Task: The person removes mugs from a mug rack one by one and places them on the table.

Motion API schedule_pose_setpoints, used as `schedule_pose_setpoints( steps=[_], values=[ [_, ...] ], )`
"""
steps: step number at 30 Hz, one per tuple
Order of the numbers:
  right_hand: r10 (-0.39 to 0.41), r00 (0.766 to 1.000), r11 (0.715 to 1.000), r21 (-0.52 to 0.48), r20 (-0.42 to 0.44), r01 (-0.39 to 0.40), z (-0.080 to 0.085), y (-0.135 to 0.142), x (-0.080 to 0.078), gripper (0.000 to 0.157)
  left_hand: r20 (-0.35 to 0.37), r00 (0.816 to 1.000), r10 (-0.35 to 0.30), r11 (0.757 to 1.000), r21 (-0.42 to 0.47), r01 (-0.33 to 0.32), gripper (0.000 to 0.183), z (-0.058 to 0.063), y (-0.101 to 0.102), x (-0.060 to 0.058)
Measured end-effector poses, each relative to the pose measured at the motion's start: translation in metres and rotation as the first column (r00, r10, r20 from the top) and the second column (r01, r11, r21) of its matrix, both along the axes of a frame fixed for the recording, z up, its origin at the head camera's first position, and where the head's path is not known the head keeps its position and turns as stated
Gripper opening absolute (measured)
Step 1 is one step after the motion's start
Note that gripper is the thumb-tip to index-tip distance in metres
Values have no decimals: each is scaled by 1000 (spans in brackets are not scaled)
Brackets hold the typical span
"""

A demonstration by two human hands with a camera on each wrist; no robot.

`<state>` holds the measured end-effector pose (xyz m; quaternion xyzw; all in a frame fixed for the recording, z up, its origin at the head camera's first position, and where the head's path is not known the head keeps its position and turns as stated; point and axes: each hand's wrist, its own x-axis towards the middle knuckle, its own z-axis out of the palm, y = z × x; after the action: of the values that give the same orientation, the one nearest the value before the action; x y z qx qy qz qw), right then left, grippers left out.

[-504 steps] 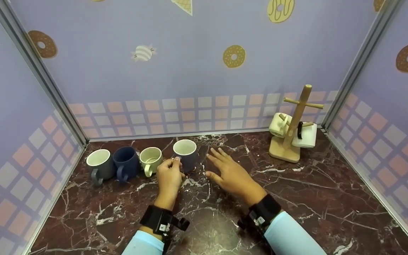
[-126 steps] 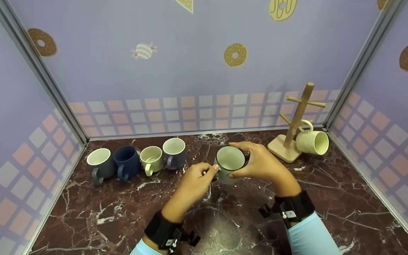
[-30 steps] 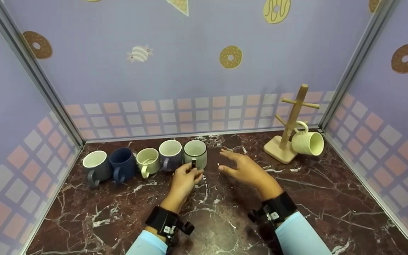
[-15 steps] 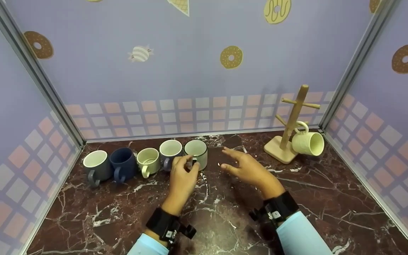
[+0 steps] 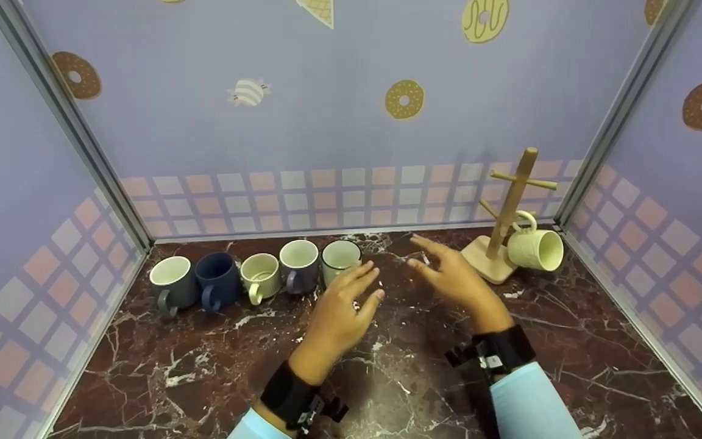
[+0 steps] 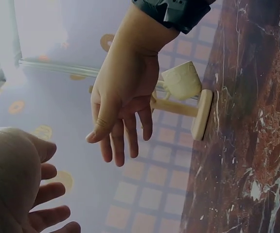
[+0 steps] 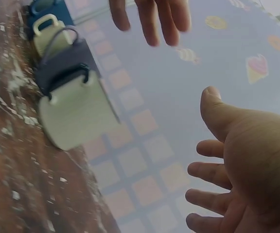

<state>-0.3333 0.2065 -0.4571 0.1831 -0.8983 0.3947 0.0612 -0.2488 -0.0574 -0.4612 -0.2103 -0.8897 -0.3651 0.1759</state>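
My left hand [image 5: 345,311] hovers just in front of a white ribbed mug with a black rim [image 5: 340,253], holding nothing, fingers loosely extended. That mug ends a row on the dark marble tabletop; its black handle [image 7: 69,77] shows in the right wrist view. Beside it stand a purple-grey mug [image 5: 300,268], a small pale-green mug [image 5: 261,275], a navy mug [image 5: 218,280] and a dark grey mug [image 5: 172,283]. My right hand [image 5: 457,280] is raised in the air, spread and holding nothing, left of the wooden mug tree [image 5: 515,195].
One cream mug [image 5: 534,247] hangs by its handle from a low peg on the tree's right side. The tree's base [image 5: 479,259] stands near the back right corner. Patterned walls enclose the marble tabletop [image 5: 205,378] at the back and both sides.
The white black-rimmed mug came off the tree and joined the row after the purple-grey one. The tree was turned. My left hand let go of its handle and both hands drew rightward.
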Motion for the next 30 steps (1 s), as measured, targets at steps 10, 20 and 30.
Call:
schedule_pose_setpoints(
  steps=[10,20,30],
  values=[
    [-114,994,986,121,7,112,45,37,-11,66,11,997,-82,987,-139,83,59,3,9,12],
    [-214,975,964,152,-56,220,123,77,-29,69,10,988,-152,961,-231,150,64,3,18,20],
    [-392,899,889,171,-194,425,162,128,-65,66,-9,980,-197,945,-269,188,63,0,24,23]
  ],
)
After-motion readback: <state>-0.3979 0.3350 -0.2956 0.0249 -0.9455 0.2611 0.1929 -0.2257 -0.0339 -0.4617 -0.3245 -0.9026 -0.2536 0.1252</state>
